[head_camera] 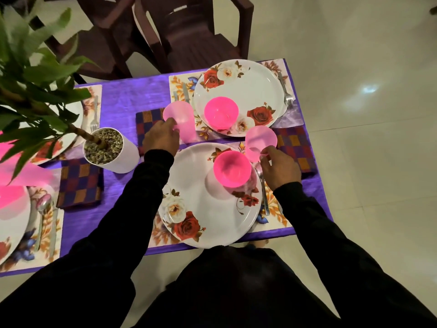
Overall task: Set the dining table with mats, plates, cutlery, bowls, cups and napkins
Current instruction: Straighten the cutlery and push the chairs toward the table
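Note:
My left hand grips a pale pink cup standing at the left edge of the far floral mat. My right hand holds a second pale pink cup just right of the near rose plate. Each rose plate carries a bright pink bowl: one bowl on the near plate, another bowl on the far plate. A spoon lies right of the near plate and a fork right of the far one. Checked napkins lie beside the cups.
A white pot with a leafy plant stands left of my left arm. Two more place settings with plates, a fork and a checked napkin fill the table's left side. Dark chairs stand behind the purple-clothed table.

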